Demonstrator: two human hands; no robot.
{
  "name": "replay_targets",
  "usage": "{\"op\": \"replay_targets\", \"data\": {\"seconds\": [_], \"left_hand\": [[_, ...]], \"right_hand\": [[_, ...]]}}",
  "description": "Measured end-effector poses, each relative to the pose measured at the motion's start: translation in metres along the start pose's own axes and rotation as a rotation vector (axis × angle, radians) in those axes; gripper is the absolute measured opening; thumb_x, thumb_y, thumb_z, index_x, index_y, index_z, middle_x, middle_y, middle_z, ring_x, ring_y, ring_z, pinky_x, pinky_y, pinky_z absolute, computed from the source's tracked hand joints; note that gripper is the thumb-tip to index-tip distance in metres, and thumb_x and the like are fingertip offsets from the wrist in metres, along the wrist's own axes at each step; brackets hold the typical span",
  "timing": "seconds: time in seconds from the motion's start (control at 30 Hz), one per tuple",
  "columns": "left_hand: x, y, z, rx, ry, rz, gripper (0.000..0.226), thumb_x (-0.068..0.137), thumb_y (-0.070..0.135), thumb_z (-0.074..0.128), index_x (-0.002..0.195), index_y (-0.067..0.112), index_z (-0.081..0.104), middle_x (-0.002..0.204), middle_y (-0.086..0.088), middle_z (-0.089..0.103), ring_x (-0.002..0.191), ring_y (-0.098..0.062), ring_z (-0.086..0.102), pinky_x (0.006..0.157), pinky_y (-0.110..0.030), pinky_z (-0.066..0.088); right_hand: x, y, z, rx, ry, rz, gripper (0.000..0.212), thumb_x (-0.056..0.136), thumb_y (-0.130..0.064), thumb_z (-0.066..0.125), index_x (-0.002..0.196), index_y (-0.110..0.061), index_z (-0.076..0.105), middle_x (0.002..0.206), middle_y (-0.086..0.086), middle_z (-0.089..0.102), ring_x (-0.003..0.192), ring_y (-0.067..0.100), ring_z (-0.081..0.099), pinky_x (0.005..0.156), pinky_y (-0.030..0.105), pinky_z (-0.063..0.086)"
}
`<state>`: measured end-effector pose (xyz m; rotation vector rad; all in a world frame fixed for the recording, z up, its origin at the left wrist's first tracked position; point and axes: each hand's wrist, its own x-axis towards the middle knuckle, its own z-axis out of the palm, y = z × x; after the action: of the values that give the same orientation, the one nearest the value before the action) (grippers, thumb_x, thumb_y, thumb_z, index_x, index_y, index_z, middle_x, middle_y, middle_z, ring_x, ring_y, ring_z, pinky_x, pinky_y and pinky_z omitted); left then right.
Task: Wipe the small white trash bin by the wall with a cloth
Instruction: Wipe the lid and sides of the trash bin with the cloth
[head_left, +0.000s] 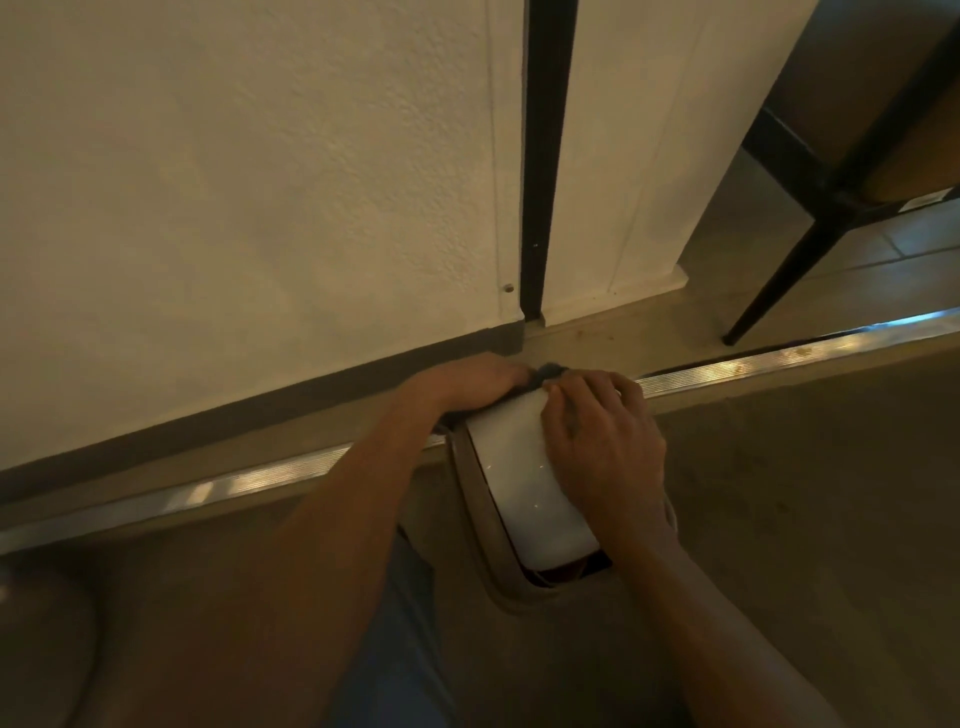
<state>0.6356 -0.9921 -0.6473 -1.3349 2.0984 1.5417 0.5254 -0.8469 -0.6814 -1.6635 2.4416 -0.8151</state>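
A small white trash bin with a glossy swing lid and a beige rim stands on the floor next to the wall. My left hand reaches over its far side, closed on a dark grey cloth that shows only as a bunch between my two hands. My right hand lies flat on the lid's right side, fingers pressed down on the bin, steadying it. Most of the cloth is hidden under my left hand.
A cream textured wall with a dark baseboard runs behind the bin. A metal floor strip crosses the floor. A black post splits the wall panels. A black chair leg stands at the right.
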Motion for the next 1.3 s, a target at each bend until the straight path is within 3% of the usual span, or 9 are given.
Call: {"op": "replay_targets", "data": {"seconds": [0.1,0.23,0.4,0.53,0.7,0.8,0.97,1.1,1.3], "left_hand": [[-0.014,-0.026,0.009,-0.022,0.132,-0.057,0.033,0.106,0.038,0.039,0.12,0.027,0.066,0.126,0.002,0.062,0.104,-0.014,0.058,0.091,-0.031,0.044],[-0.045,-0.062,0.05,-0.609,0.41,-0.196,0.031,0.099,0.056,0.048,0.103,0.034,0.068,0.111,0.0,0.07,0.099,-0.019,0.064,0.092,-0.042,0.053],[-0.073,-0.072,0.146,-0.793,0.74,-0.263,0.051,0.102,0.059,0.034,0.144,0.034,0.046,0.149,0.001,0.046,0.138,-0.028,0.043,0.115,-0.037,0.031],[-0.092,-0.055,0.198,-1.01,0.919,-0.341,0.032,0.104,0.051,0.034,0.129,0.043,0.052,0.133,0.01,0.056,0.131,-0.019,0.05,0.111,-0.043,0.04],[-0.089,-0.033,0.142,-1.057,0.82,-0.312,0.048,0.099,0.063,0.039,0.132,0.035,0.061,0.117,0.013,0.063,0.102,-0.007,0.055,0.086,-0.031,0.042],[-0.072,-0.045,0.12,-1.024,0.769,-0.333,0.058,0.084,0.081,0.049,0.125,0.042,0.065,0.117,0.011,0.071,0.109,-0.013,0.065,0.097,-0.042,0.05],[-0.091,-0.029,0.146,-1.036,0.891,-0.304,0.04,0.101,0.057,0.04,0.129,0.039,0.062,0.123,0.009,0.067,0.11,-0.012,0.061,0.106,-0.043,0.046],[-0.109,-0.023,0.224,-1.01,1.085,-0.359,0.039,0.103,0.05,0.041,0.129,0.031,0.063,0.124,-0.012,0.066,0.115,-0.027,0.062,0.104,-0.054,0.047],[-0.092,-0.029,0.177,-0.989,1.019,-0.286,0.036,0.102,0.051,0.04,0.129,0.038,0.062,0.119,0.012,0.063,0.113,-0.011,0.057,0.088,-0.03,0.043]], "right_hand": [[-0.001,-0.001,-0.001,0.011,-0.003,0.009,0.028,0.1,-0.04,0.042,0.11,-0.023,0.063,0.117,-0.004,0.064,0.119,0.02,0.05,0.082,0.039,0.05],[0.0,0.0,-0.002,-0.028,-0.057,0.008,0.03,0.101,-0.041,0.038,0.116,-0.025,0.06,0.122,-0.004,0.062,0.122,0.02,0.047,0.084,0.037,0.046],[0.005,-0.002,-0.005,-0.036,-0.126,0.007,0.026,0.102,-0.036,0.038,0.112,-0.02,0.056,0.119,0.004,0.059,0.121,0.029,0.048,0.079,0.044,0.052],[0.012,0.004,-0.009,-0.045,-0.191,-0.088,0.027,0.103,-0.034,0.036,0.11,-0.015,0.053,0.116,0.011,0.055,0.115,0.036,0.048,0.072,0.041,0.047],[0.02,0.009,-0.014,-0.07,-0.251,-0.23,0.03,0.103,-0.035,0.031,0.109,-0.012,0.05,0.111,0.014,0.053,0.107,0.038,0.048,0.069,0.037,0.039],[0.022,0.014,-0.014,-0.029,-0.3,-0.245,0.033,0.104,-0.04,0.028,0.111,-0.015,0.048,0.114,0.012,0.052,0.111,0.035,0.047,0.07,0.037,0.041],[0.018,0.012,-0.017,-0.021,-0.327,-0.231,0.04,0.105,-0.041,0.024,0.115,-0.014,0.052,0.123,0.015,0.057,0.125,0.038,0.047,0.093,0.056,0.047],[0.024,0.016,-0.021,0.006,-0.388,-0.296,0.047,0.103,-0.044,0.018,0.118,-0.016,0.053,0.122,0.011,0.056,0.118,0.033,0.048,0.087,0.045,0.044],[0.032,0.026,-0.022,0.002,-0.412,-0.406,0.045,0.105,-0.048,0.02,0.116,-0.019,0.052,0.118,0.009,0.057,0.112,0.03,0.05,0.082,0.041,0.044]]}}
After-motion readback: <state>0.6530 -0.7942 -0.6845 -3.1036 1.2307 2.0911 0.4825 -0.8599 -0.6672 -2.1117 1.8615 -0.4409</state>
